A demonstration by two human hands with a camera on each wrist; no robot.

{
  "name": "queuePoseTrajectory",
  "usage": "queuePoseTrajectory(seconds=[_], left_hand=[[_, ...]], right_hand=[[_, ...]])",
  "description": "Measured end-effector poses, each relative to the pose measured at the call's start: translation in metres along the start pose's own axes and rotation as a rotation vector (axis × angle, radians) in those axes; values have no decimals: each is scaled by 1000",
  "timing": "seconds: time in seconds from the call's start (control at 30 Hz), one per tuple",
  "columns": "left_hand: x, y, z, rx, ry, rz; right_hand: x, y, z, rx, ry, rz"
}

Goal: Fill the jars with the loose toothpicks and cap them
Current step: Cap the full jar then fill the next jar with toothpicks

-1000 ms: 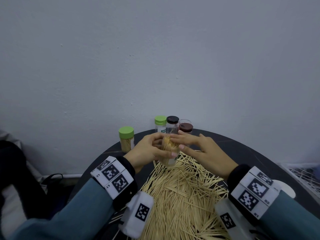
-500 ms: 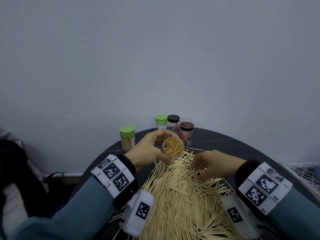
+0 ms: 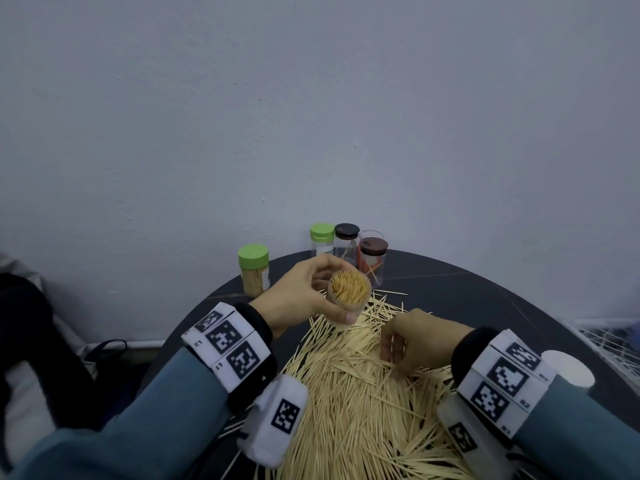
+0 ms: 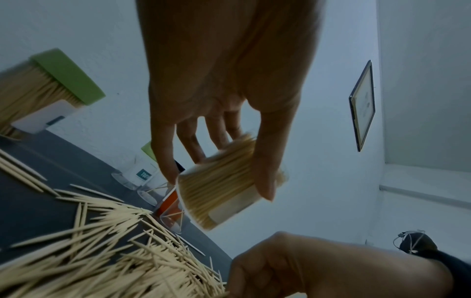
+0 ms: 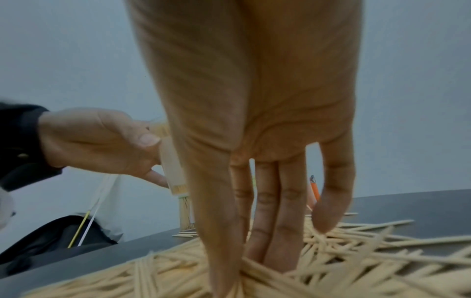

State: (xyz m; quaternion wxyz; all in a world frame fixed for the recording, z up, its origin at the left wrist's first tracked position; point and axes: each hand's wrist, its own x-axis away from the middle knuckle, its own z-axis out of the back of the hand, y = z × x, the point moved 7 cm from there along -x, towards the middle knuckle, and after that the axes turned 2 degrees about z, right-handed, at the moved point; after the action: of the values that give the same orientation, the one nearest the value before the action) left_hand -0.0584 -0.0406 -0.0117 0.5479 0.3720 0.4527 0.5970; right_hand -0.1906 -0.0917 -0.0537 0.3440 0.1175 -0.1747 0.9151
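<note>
My left hand (image 3: 341, 292) grips an uncapped clear jar (image 3: 349, 295) packed with toothpicks, held above the pile with its mouth tilted toward me. In the left wrist view the thumb and fingers wrap the jar (image 4: 224, 189). My right hand (image 3: 394, 358) reaches down into the big pile of loose toothpicks (image 3: 346, 403) on the dark round table (image 3: 467, 292). Seen from the right wrist, its thumb and fingers (image 5: 267, 252) close on a small bunch of toothpicks (image 5: 248, 268). The cap for the held jar is not seen.
A full green-capped jar (image 3: 254, 271) stands at the table's back left. Behind the held jar stand a green-capped jar (image 3: 322, 239), a black-capped jar (image 3: 347, 242), a brown-capped jar (image 3: 373, 258) and an open clear jar (image 3: 372, 233). A white round object (image 3: 568, 368) lies by my right sleeve.
My right hand left the jar's mouth and dropped to the pile on the right. My left hand tilted the jar so that its open mouth faces me.
</note>
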Motion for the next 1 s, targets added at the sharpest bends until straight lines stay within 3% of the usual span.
queuePoseTrajectory(seconds=[0.23,0.43,0.8,1.0], left_hand=[[1,2,-2,-65,-16,-23],[0,2,4,-31,55,-16],[-2,-9,20,48,216,60],[-3,-12,20,3,217,78]], right_hand=[[2,-1,13,-107,125,23],[11,5,42,-315,303,12],[32,12,85,-539,555,141],[44,9,101,-571,672,212]])
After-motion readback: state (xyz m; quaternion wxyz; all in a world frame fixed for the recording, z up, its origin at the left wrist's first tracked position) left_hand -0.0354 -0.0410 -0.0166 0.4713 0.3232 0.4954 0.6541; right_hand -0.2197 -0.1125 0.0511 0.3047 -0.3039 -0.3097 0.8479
